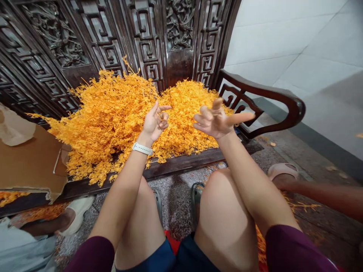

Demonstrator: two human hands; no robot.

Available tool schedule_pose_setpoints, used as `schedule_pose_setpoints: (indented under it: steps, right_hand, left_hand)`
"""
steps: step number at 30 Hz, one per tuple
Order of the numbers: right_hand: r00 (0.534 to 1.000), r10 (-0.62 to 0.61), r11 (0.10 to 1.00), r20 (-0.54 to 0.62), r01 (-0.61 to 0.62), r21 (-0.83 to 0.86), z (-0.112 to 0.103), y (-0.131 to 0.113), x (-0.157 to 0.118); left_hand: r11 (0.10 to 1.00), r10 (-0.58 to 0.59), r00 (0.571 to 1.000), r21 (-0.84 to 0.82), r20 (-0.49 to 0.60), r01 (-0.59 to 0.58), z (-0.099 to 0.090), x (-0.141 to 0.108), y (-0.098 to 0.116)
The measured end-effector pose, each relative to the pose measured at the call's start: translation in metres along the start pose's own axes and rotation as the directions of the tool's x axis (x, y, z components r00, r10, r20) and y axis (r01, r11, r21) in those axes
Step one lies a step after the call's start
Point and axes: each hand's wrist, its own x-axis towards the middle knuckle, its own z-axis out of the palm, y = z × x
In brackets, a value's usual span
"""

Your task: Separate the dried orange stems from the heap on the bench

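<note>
Left hand [154, 122] and right hand [217, 120] both up, fingers [239, 118] spread open, gripping nothing, over a big heap of orange sprigs [113, 124]

left hand [154, 122] | orange sprig [159, 117] between fingers | too small to tell

A heap of dried sprigs [113, 121] is laid on the seat of a wooden bench [184, 164], against its carved backrest [113, 37]. A cardboard sheet [28, 162] is placed at the seat's left end, beside the heap. An armrest [263, 98] is set at the right end, with a tiled wall [283, 37] behind it at upper right. The left hand [154, 122] and right hand [218, 119] are held over the heap, side by side. On the floor, a co-worker's sandal [283, 172] is seen at right, and another shoe [76, 215] at lower left.
</note>
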Motion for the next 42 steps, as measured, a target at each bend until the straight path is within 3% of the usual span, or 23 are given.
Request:
schedule_pose_setpoints:
  steps: [4, 7, 10, 18, 25, 28, 32, 35, 38, 40, 42]
  right_hand:
    - [0.98, 0.199, 0.943, -0.028, -0.199, -0.268, 0.015, 0.016, 0.005]
    - [0.969, 0.214, 0.862, -0.126, -0.248, -0.441, 0.028, 0.032, 0.011]
    - [0.969, 0.192, 0.831, -0.156, -0.245, -0.499, 0.034, 0.045, 0.013]
    - [0.968, 0.05, 0.891, -0.246, -0.155, -0.427, 0.025, 0.038, 0.014]
    - [0.902, 0.182, 0.97, -0.39, -0.229, -0.076, 0.03, 0.035, 0.015]
    - [0.883, 0.195, 0.978, -0.427, -0.211, 0.011, 0.036, 0.038, 0.017]
    - [0.867, 0.14, 0.967, -0.478, -0.224, -0.123, 0.036, 0.041, 0.021]
    - [0.838, 0.096, 0.92, -0.537, -0.281, -0.275, 0.034, 0.044, 0.02]
    - [0.881, 0.117, 0.882, -0.459, -0.305, -0.36, 0.035, 0.05, 0.013]
    - [0.922, 0.131, 0.874, -0.364, -0.281, -0.396, 0.035, 0.055, 0.008]
    - [0.932, 0.13, 0.875, -0.338, -0.268, -0.403, 0.034, 0.057, 0.002]
  left_hand:
    - [0.998, -0.01, 0.999, -0.068, -0.036, 0.008, 0.005, -0.002, 0.001]
    - [0.995, -0.016, 1.0, -0.102, -0.015, 0.015, 0.01, -0.004, -0.002]
    - [0.996, -0.033, 0.999, -0.084, 0.028, 0.035, 0.014, -0.005, -0.005]
    - [1.0, -0.014, 0.998, -0.005, 0.057, 0.014, 0.009, -0.004, -0.012]
    - [0.926, 0.151, 0.989, 0.348, 0.011, -0.145, 0.011, 0.006, -0.029]
    - [0.888, 0.277, 0.96, 0.388, -0.025, -0.246, 0.014, 0.011, -0.033]
    - [0.835, 0.401, 0.912, 0.442, -0.079, -0.329, 0.011, 0.014, -0.037]
    - [0.778, 0.406, 0.912, 0.545, -0.056, -0.313, 0.009, 0.01, -0.043]
    - [0.737, 0.378, 0.925, 0.615, -0.03, -0.281, 0.008, 0.004, -0.048]
    - [0.682, 0.415, 0.91, 0.665, -0.008, -0.305, 0.007, 0.001, -0.048]
    - [0.617, 0.453, 0.891, 0.709, 0.036, -0.343, 0.008, -0.001, -0.045]
